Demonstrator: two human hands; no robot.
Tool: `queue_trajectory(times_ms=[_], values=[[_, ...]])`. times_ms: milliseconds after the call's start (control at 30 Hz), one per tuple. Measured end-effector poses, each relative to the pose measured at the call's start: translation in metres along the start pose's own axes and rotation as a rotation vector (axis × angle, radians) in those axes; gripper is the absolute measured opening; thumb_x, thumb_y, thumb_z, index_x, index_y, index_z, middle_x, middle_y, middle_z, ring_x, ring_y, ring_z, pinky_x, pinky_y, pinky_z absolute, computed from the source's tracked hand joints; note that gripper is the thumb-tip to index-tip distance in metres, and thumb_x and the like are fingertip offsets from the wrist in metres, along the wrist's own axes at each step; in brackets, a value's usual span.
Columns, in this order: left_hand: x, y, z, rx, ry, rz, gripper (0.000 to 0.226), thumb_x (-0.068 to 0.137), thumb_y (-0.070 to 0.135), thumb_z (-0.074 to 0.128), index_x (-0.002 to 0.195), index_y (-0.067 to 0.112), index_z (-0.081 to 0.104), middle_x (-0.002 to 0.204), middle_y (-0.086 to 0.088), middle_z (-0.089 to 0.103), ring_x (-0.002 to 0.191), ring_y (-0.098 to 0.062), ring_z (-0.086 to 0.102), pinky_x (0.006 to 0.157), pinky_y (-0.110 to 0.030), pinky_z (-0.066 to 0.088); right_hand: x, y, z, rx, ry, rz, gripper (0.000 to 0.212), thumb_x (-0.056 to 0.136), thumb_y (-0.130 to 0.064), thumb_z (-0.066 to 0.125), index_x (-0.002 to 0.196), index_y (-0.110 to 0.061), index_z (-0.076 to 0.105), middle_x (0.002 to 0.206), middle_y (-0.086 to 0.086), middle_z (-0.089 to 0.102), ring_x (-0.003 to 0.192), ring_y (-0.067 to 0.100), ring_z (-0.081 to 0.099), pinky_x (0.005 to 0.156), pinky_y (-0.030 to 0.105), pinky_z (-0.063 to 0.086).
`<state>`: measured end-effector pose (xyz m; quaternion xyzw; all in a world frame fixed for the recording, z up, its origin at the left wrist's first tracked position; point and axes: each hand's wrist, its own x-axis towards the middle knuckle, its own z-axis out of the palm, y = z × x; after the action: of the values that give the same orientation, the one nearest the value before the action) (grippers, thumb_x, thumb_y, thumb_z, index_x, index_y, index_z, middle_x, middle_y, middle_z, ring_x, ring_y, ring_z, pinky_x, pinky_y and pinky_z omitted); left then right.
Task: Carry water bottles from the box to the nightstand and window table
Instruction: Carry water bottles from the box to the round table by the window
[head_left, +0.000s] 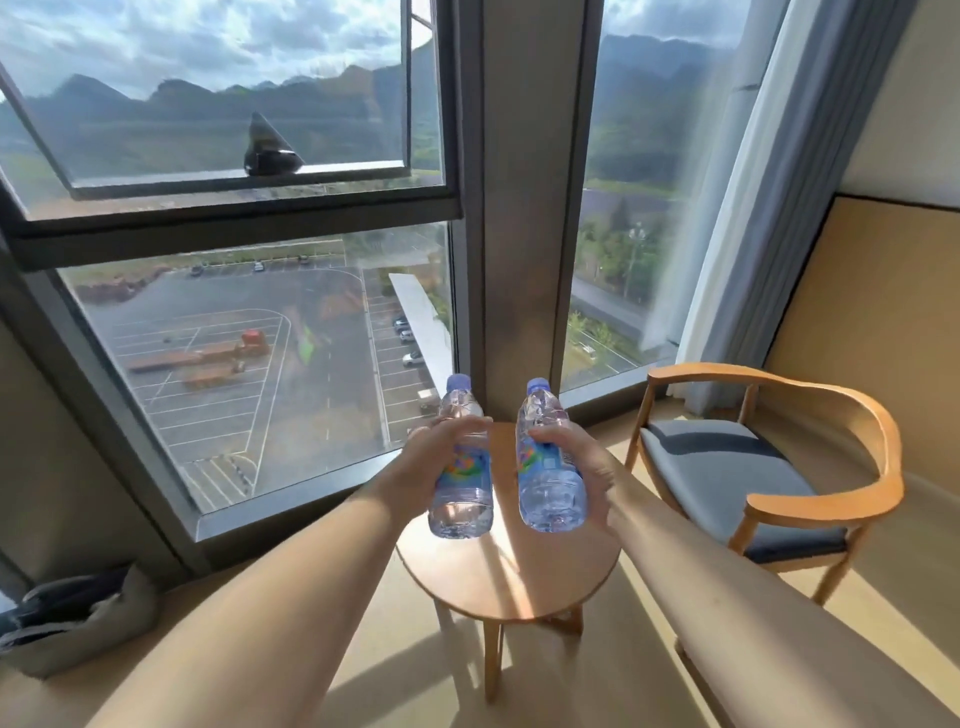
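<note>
Head view: two bare arms stretched forward over a round wooden surface (511, 582) by the window (249, 338).

Left hand (434, 460): fingers clamped round the middle of the left bottle (462, 488), over its coloured label. Bottle upright, tilted slightly, blue cap at the far end, clear base nearest the camera. Held above the left part of the surface; whether the base touches the wood cannot be told.

Right hand (576, 457): fingers curled round the right bottle (548, 483) at label height, thumb side toward the left. Bottle leaning a little left at the top, blue cap far, base near. Also over the surface, contact with it unclear.

Both bottles side by side, close but apart, a strip of sunlit wood showing between them. Both full of clear water.

Right of the surface: wooden armchair (779, 467) with a grey-blue seat cushion, standing near a tan wall panel. Behind it, far right: white sheer and blue-grey curtain (737, 208) hanging to the floor.

Far side: tall glazing with a dark frame, upper left pane tilted open, a thick pillar between left and right panes. Outside, far below: a car park with marked bays; mountains and cloud beyond.

Near left on the floor: a grey padded item (78, 618), partly cut off by the edge.
</note>
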<state>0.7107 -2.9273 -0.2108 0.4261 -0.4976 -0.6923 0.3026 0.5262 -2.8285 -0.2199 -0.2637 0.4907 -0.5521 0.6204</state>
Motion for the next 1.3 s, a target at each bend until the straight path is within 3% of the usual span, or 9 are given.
queue_trajectory(times_ms=[267, 400, 567, 700, 833, 967, 1100, 1233, 1300], values=[[0.169, 0.02, -0.021, 0.052, 0.051, -0.108, 0.057, 0.066, 0.034, 0.094, 0.109, 0.005, 0.071, 0.077, -0.016, 0.075, 0.059, -0.031, 0.072, 0.056, -0.036, 0.059, 0.149, -0.025, -0.036, 0.133, 0.096, 0.042, 0.056, 0.082, -0.047, 0.082, 0.116, -0.009, 0.061, 0.092, 0.018, 0.058, 0.077, 0.029, 0.061, 0.076, 0.041, 0.052], [0.237, 0.016, -0.02, 0.005, 0.063, -0.144, 0.046, 0.08, 0.043, 0.083, 0.111, 0.01, 0.073, 0.086, -0.013, 0.077, 0.072, -0.028, 0.072, 0.063, -0.032, 0.06, 0.219, -0.035, -0.057, 0.246, 0.056, 0.177, 0.048, 0.09, -0.065, 0.065, 0.093, -0.017, 0.061, 0.075, 0.007, 0.052, 0.065, 0.02, 0.054, 0.065, 0.034, 0.048], [0.31, 0.0, -0.018, -0.103, 0.128, -0.282, 0.029, 0.091, 0.038, 0.069, 0.096, 0.01, 0.067, 0.073, -0.014, 0.071, 0.053, -0.026, 0.068, 0.053, -0.029, 0.057, 0.298, -0.044, -0.096, 0.021, 0.146, 0.233, 0.08, 0.066, -0.068, 0.087, 0.117, -0.009, 0.068, 0.112, 0.017, 0.072, 0.101, 0.035, 0.071, 0.096, 0.049, 0.056], [0.359, -0.012, -0.02, 0.01, 0.288, -0.296, 0.057, 0.082, 0.033, 0.083, 0.121, -0.001, 0.062, 0.114, -0.03, 0.071, 0.095, -0.043, 0.073, 0.093, -0.055, 0.059, 0.353, -0.052, -0.118, 0.009, 0.144, 0.299, 0.07, 0.069, -0.049, 0.091, 0.12, -0.007, 0.069, 0.116, 0.017, 0.073, 0.101, 0.037, 0.073, 0.094, 0.052, 0.057], [0.393, -0.027, -0.026, 0.171, 0.336, -0.335, 0.054, 0.072, 0.036, 0.091, 0.113, 0.016, 0.064, 0.105, -0.01, 0.076, 0.091, -0.024, 0.075, 0.073, -0.039, 0.06, 0.392, -0.056, -0.131, -0.156, 0.101, 0.253, 0.039, 0.084, -0.018, 0.079, 0.121, -0.007, 0.069, 0.11, 0.02, 0.072, 0.09, 0.029, 0.072, 0.066, 0.032, 0.061], [0.411, -0.051, -0.038, 0.389, 0.365, -0.367, 0.042, 0.058, 0.029, 0.093, 0.094, 0.023, 0.073, 0.096, -0.001, 0.078, 0.088, -0.02, 0.074, 0.075, -0.04, 0.064, 0.42, -0.041, -0.136, -0.281, 0.136, 0.243, 0.036, 0.08, 0.006, 0.078, 0.114, 0.001, 0.067, 0.099, 0.015, 0.07, 0.086, 0.023, 0.068, 0.071, 0.029, 0.054], [0.428, -0.078, -0.052, 0.522, 0.403, -0.392, 0.042, 0.051, 0.035, 0.093, 0.085, 0.021, 0.074, 0.085, 0.005, 0.077, 0.087, -0.017, 0.074, 0.076, -0.034, 0.062, 0.447, -0.01, -0.144, -0.43, 0.173, 0.264, 0.035, 0.076, 0.008, 0.083, 0.107, 0.004, 0.066, 0.09, 0.007, 0.067, 0.076, 0.014, 0.065, 0.058, 0.015, 0.05], [0.447, -0.105, -0.061, 0.64, 0.436, -0.35, 0.046, 0.053, 0.042, 0.093, 0.082, 0.023, 0.062, 0.086, 0.004, 0.07, 0.087, -0.019, 0.068, 0.08, -0.037, 0.06, 0.481, 0.024, -0.142, -0.606, 0.114, 0.277, 0.034, 0.066, 0.004, 0.087, 0.071, 0.001, 0.053, 0.076, 0.012, 0.056, 0.073, 0.025, 0.053, 0.068, 0.03, 0.044], [0.454, -0.119, -0.065, 0.679, 0.42, -0.342, 0.047, 0.057, 0.039, 0.092, 0.086, 0.024, 0.059, 0.088, 0.004, 0.068, 0.089, -0.02, 0.065, 0.079, -0.035, 0.057, 0.493, 0.043, -0.14, -0.71, 0.16, 0.281, 0.042, 0.061, 0.002, 0.091, 0.071, -0.006, 0.051, 0.077, 0.009, 0.055, 0.076, 0.024, 0.051, 0.074, 0.034, 0.042]])
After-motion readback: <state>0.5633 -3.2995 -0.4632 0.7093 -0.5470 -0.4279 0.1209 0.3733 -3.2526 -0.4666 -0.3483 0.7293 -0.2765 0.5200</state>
